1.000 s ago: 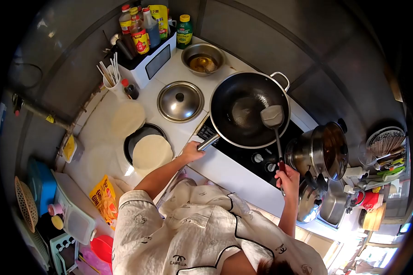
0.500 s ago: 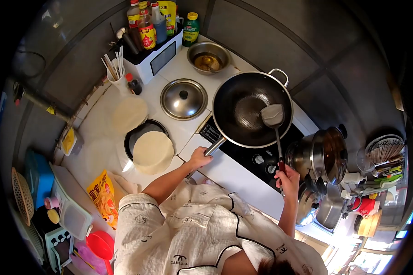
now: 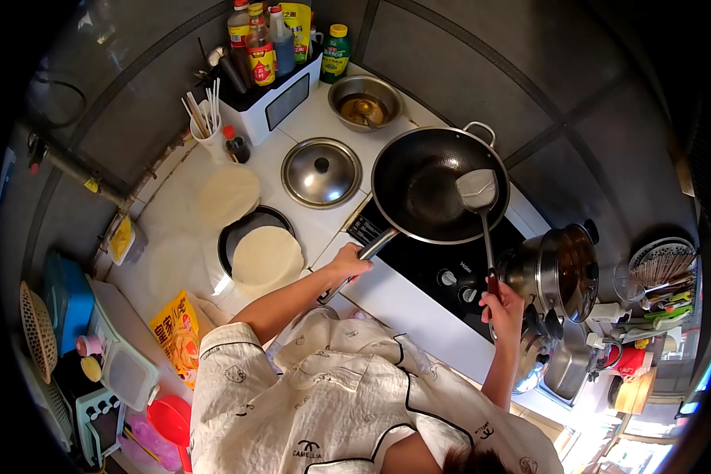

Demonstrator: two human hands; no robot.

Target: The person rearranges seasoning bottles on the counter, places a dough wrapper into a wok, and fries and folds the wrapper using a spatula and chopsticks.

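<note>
My left hand [image 3: 351, 264] is wrapped round the metal handle of a black wok [image 3: 419, 186], which rests over the cooktop [image 3: 442, 265]. In my right hand [image 3: 504, 306] is the dark red handle of a metal spatula [image 3: 477, 189]; its broad blade lies inside the wok at the right side. Nothing else shows in the wok. Left of the wok are a domed steel lid [image 3: 321, 174] and a steel bowl [image 3: 365, 103] with brown liquid. A round flat dough sheet [image 3: 267, 261] partly covers a black pan [image 3: 231, 237], and another dough sheet [image 3: 229, 195] lies behind it.
Stacked steel pots [image 3: 561, 272] stand right of the cooktop, near a sink [image 3: 567, 367]. Sauce bottles [image 3: 261, 55] crowd a white rack at the back left, beside a chopstick cup [image 3: 208, 130]. A yellow packet [image 3: 177, 336] and a red scoop [image 3: 168, 419] are at the left.
The wok has shifted slightly right in view, its handle swinging with my left hand. My right hand has moved a little right and down, and the spatula blade has moved up slightly and right.
</note>
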